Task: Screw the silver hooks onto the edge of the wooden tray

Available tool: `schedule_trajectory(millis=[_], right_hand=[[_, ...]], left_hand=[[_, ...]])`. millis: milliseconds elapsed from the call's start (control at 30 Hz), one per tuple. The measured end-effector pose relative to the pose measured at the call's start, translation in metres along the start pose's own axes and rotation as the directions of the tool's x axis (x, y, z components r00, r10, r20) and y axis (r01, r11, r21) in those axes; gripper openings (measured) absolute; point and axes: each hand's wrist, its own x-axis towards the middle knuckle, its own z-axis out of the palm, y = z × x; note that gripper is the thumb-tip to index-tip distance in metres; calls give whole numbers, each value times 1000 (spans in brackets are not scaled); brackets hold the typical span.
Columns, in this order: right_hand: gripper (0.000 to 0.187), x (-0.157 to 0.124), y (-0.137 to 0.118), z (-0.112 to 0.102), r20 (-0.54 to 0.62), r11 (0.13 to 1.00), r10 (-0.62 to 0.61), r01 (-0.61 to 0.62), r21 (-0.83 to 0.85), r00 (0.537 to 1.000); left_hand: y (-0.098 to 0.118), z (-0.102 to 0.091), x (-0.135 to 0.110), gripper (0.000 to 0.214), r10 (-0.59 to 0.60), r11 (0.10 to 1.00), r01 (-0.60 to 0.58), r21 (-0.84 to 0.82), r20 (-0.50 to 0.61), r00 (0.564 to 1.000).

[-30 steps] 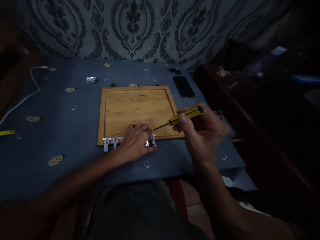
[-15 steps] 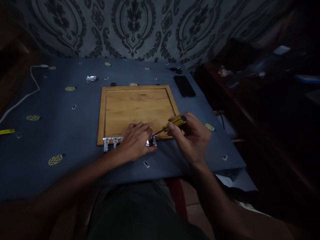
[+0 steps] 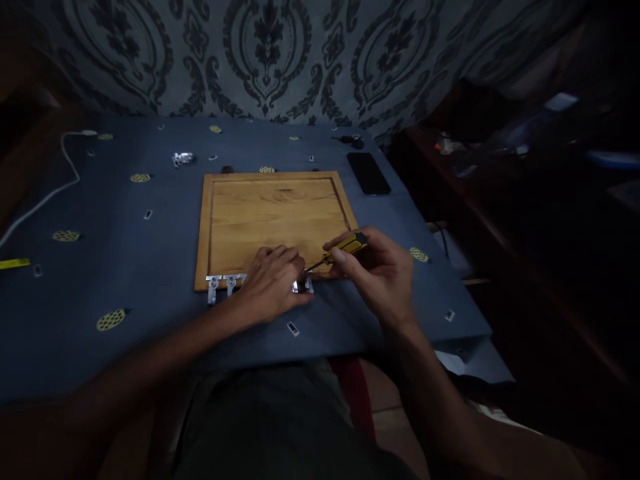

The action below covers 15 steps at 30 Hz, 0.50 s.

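A framed wooden panel lies flat on the table. Along its near edge sit several metal hinges, among them one hinge at the left corner and another hinge beside it. My left hand rests on the near edge, its fingers and thumb closed round a shiny hinge farther right. In my right hand is a yellow and black screwdriver, slanting down to the left. Its tip meets the hinge by my left fingers; the exact contact point is too small to make out.
Beyond the panel lie a loose hinge, a black phone and a dark key-like object. A white cable runs along the left, above a yellow strip. The blue tablecloth ends at the right edge.
My right hand has shifted slightly left and turned a little with the screwdriver. My left hand and the panel stay where they were.
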Motion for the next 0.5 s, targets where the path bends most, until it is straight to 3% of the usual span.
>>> schedule_trajectory(millis=[200,500], right_hand=[[14,-2,-2,-6,78,999,4,-8,48,997],[17,-3,2,1,-3,982,-111,110,-153,994]], left_hand=[[-1,2,0,38,6,1000,-6,-6,-14,1000],[-1,3,-1,43,1,1000,-1,-8,-5,1000]])
